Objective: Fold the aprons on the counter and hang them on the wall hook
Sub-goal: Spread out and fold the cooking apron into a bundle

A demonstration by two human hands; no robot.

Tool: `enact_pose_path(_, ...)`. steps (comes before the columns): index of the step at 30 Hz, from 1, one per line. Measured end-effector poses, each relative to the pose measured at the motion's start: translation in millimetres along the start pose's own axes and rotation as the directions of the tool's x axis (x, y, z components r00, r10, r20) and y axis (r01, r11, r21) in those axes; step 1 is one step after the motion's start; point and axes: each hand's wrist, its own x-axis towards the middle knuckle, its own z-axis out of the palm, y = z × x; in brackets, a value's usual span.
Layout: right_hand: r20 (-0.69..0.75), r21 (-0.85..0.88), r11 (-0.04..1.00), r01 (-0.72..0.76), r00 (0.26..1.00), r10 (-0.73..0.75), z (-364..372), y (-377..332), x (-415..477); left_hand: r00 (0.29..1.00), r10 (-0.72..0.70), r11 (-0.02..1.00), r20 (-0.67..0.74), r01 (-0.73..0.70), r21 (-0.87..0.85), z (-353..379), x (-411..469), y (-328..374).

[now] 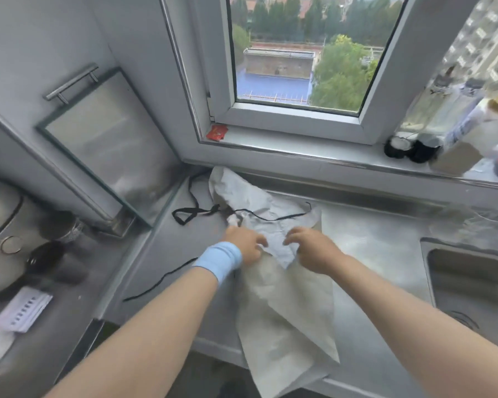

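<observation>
- Nearest you, the pale apron (288, 320) hangs its lower end over the front edge of the steel tabletop (167, 254), lying crumpled rather than flat.
- Your left hand (246, 245), with a light blue wristband (217, 261) just behind it, rests on the apron's bunched middle; its fingers (260, 241) are curled down onto the cloth, and they seem to pinch a fold, though motion blur keeps that from being certain.
- Your right hand (314, 249) sits just beside the left, fingers bent and closed on the same light grey fold between the two hands.
- A black strap (158, 281) trails across the tabletop to the left of your left forearm; another black tie (193, 215) loops beyond the hands and runs over the cloth.
- To the right lies the sink (472, 282), apart from the apron.
- To the left stand a white appliance (0, 234), a dark jar (58, 225) and a printed paper (23, 307).
- Farther back, the apron's upper end reaches the wall under the window sill (314, 156).
- On the sill sit a red packet (216, 132) and, at the right, bottles (431, 124).
</observation>
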Motion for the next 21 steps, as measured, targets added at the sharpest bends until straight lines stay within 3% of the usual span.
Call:
enact_pose_path(3,0.181,-0.025,0.999,0.021,0.983,-0.016,24.4,-3.7,-23.1,0.996,0.067,0.97,0.058,-0.078,0.23,33.8,-12.1,40.6)
enact_pose_path(5,0.218,-0.049,0.999,0.005,0.976,0.006,33.1,1.6,-36.7,0.999,-0.013,0.962,0.032,0.004,0.272,44.5,-19.4,46.6)
enact_pose_path(9,0.359,-0.235,0.971,0.052,0.932,0.037,38.0,12.6,-58.6,0.979,-0.192,0.971,0.062,0.18,0.16,47.0,-27.9,29.5)
enact_pose_path(13,0.567,-0.387,0.922,0.003,0.789,0.235,46.8,18.4,-65.5,0.955,-0.218,0.964,0.202,0.243,-0.105,35.7,-59.3,4.8)
enact_pose_path(14,0.56,-0.421,0.907,0.027,0.794,0.237,46.3,15.8,-62.6,0.944,-0.212,0.943,0.251,0.265,-0.202,33.2,-66.4,-0.8)
enact_pose_path(16,0.403,-0.444,0.896,0.016,0.897,0.184,36.8,2.5,-48.9,0.947,-0.205,0.896,0.246,0.282,-0.342,26.6,-75.0,-11.5)
enact_pose_path(18,0.256,-0.385,0.923,0.006,0.961,0.101,20.2,-18.0,-28.1,0.96,-0.26,0.862,0.105,0.28,-0.422,14.9,-73.2,-21.6)
enact_pose_path(21,0.101,-0.191,0.981,-0.019,0.994,0.039,-2.6,-53.4,9.1,0.939,-0.339,0.842,-0.047,0.281,-0.46,-9.5,-64.4,-37.2)
